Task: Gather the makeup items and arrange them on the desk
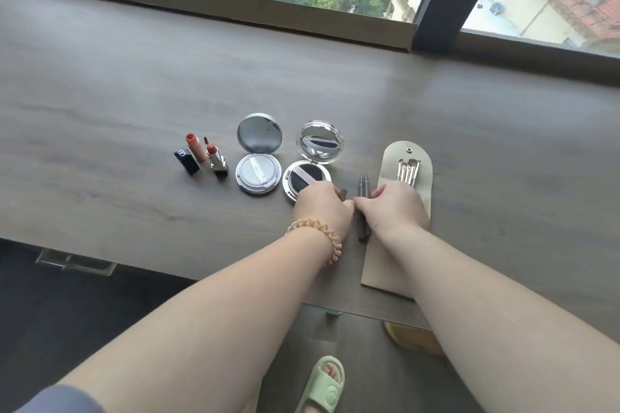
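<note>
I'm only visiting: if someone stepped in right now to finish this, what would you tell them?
Left hand: fingers curled on a small dark piece, perhaps a cap.
Right hand: pinches the slim pens, resting over the brush pouch.
Done: lipsticks, silver compact and clear compact sit opened in a row on the desk.
Left: lay the pens straight between compact and pouch.
</note>
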